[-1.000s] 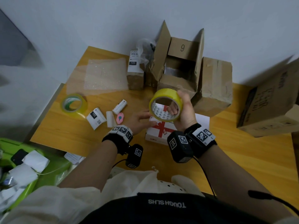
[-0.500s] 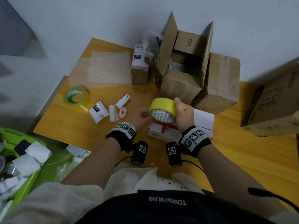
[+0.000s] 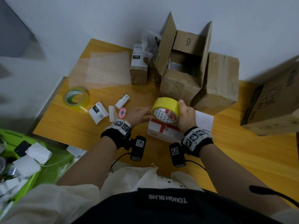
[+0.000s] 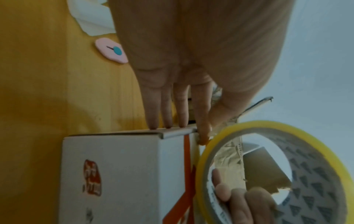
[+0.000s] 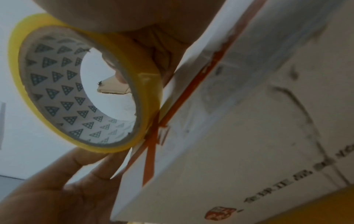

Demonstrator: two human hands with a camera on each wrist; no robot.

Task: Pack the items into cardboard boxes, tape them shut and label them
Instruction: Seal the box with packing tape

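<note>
A yellow tape roll (image 3: 165, 109) is held on edge just over the white box with red ribbon print (image 3: 163, 131) near the table's front. My right hand (image 3: 186, 117) grips the roll, its fingers (image 4: 249, 201) curled through the core. My left hand (image 3: 139, 113) reaches in from the left with straight fingers. In the left wrist view its fingertips (image 4: 166, 124) press on the box's (image 4: 114, 166) top edge, the index finger right beside the roll (image 4: 249, 125). The right wrist view shows the roll (image 5: 57, 98) touching the box (image 5: 249, 121), with the left palm (image 5: 57, 189) below.
Behind stand an open cardboard box marked 9 (image 3: 182, 84), a closed one (image 3: 221, 81) and a small labelled parcel (image 3: 139, 68). A big carton (image 3: 273, 101) sits at the right. Bubble wrap (image 3: 106, 68), a clear tape roll (image 3: 76, 98), label rolls and a pink cutter (image 3: 122, 112) lie left.
My right hand has lowered the yellow roll from mid-air down onto the white box. My left hand has slid right to the box's edge beside the roll.
</note>
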